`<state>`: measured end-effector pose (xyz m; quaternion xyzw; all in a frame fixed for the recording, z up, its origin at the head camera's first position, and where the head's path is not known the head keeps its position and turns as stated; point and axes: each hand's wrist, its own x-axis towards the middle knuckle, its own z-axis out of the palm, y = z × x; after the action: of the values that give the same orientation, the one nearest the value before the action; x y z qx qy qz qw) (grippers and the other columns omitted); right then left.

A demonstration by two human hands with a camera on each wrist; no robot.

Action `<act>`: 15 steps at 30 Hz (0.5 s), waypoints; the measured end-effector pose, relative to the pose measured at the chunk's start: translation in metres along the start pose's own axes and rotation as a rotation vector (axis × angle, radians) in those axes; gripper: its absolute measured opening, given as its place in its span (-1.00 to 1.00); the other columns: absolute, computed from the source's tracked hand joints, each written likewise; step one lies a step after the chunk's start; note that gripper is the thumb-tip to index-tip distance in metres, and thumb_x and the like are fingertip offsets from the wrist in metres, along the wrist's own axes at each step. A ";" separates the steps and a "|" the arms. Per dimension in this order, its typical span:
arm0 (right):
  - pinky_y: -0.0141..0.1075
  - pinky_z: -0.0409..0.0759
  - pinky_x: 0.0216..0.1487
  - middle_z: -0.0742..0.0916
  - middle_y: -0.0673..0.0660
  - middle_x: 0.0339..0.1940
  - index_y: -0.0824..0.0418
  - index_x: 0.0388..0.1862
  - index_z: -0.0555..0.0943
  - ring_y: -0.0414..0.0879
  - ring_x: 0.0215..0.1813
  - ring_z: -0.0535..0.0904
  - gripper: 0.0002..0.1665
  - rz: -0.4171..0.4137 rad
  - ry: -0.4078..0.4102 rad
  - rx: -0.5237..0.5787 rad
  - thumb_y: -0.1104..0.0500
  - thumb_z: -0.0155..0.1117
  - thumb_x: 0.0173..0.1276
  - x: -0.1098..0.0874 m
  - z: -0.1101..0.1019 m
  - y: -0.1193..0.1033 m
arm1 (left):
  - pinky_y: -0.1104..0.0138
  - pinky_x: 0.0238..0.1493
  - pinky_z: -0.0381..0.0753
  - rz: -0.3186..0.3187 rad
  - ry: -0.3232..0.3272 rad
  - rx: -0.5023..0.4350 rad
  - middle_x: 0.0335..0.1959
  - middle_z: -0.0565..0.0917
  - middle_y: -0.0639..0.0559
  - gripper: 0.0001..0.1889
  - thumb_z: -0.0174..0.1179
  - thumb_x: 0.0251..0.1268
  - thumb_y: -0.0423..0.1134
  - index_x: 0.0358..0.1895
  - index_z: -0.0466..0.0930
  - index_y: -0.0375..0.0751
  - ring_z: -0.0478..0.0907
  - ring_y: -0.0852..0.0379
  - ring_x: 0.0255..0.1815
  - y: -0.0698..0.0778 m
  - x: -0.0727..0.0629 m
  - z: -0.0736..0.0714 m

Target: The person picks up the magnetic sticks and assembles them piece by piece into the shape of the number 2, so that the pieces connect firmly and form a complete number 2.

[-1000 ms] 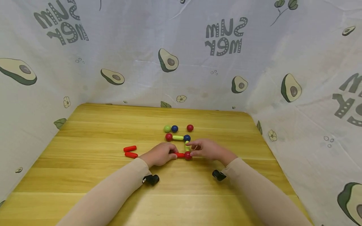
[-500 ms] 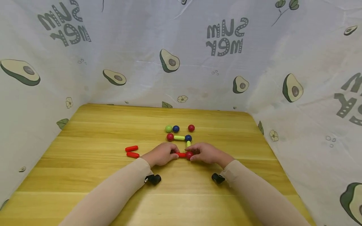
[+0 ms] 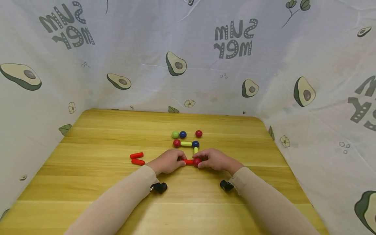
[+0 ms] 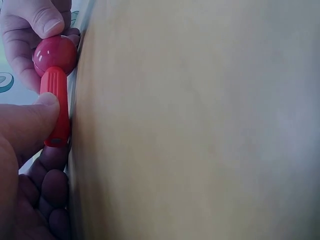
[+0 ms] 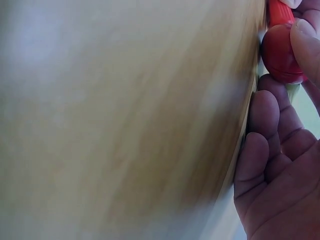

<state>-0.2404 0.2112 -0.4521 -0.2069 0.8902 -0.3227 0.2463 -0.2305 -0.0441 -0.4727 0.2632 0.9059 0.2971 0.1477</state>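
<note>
My left hand [image 3: 168, 161] pinches a red rod [image 4: 60, 112] between thumb and fingers. The rod's far end meets a red ball [image 4: 55, 54]. On the ball's other side, my right hand [image 3: 216, 160] holds it with the thumb [image 5: 306, 47] and fingers. From that ball a yellow-green rod [image 3: 196, 150], partly hidden by the right fingers, leads back to a blue ball [image 3: 195, 144]. Another yellow-green rod [image 3: 186, 143] joins the blue ball to a second red ball [image 3: 177, 143] on the left.
Two loose red rods [image 3: 136, 155] lie left of the left hand. Behind the joined pieces sit a green ball [image 3: 175, 134], a blue ball [image 3: 183, 134] and a red ball [image 3: 198, 133]. A printed cloth [image 3: 141, 65] hangs around the wooden table [image 3: 182, 209].
My right hand has closed in on the red ball, its fingers coming down over the nearer yellow-green rod. The left hand keeps its pinch on the red rod. The view has shifted slightly.
</note>
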 end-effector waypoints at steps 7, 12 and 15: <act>0.03 0.56 0.38 0.79 0.00 0.18 0.02 0.28 0.72 -0.11 0.10 0.61 -0.56 0.002 -0.012 0.040 0.14 0.47 0.44 0.001 0.000 0.001 | 0.23 0.03 0.53 -0.027 -0.036 -0.016 -0.25 0.64 0.15 -0.86 0.31 0.52 -0.12 -0.01 0.71 -0.04 0.52 0.14 -0.21 0.001 0.002 -0.004; 0.01 0.56 0.39 0.79 0.00 0.19 0.02 0.27 0.73 -0.11 0.12 0.61 -0.57 0.004 -0.018 0.041 0.14 0.47 0.43 0.002 0.000 0.002 | 0.22 0.08 0.58 -0.037 -0.063 -0.052 -0.20 0.69 0.17 -0.79 0.32 0.51 -0.09 0.05 0.71 -0.05 0.55 0.16 -0.18 0.002 0.002 -0.011; 0.01 0.56 0.38 0.78 0.02 0.20 0.03 0.28 0.72 -0.11 0.13 0.61 -0.56 0.000 -0.027 0.038 0.14 0.46 0.44 0.002 0.000 0.001 | 0.22 0.08 0.60 -0.046 -0.034 -0.082 -0.19 0.71 0.18 -0.79 0.31 0.52 -0.06 0.04 0.72 -0.03 0.57 0.16 -0.16 0.000 0.003 -0.018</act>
<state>-0.2426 0.2111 -0.4537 -0.2065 0.8805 -0.3368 0.2619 -0.2408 -0.0505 -0.4586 0.2413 0.8961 0.3259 0.1803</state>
